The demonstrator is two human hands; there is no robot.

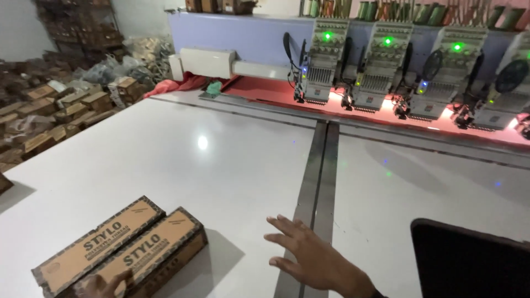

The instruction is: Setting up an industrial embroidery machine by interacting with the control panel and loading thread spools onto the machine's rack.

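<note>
Two brown boxes on counter; your left hand touches the near box, grip unclear; right hand beside them, fingers spread, empty.

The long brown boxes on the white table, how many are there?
2. Both lie side by side at the table's near left: the left box, and the right box, with the left hand at its near end. Piles beyond the table may hold more.

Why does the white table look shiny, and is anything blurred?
Head view: an overhead lamp makes a glare spot on the glossy white table; the green machine lights bloom; the right hand is slightly smeared; the two long boxes cast a soft shadow rightward.
</note>
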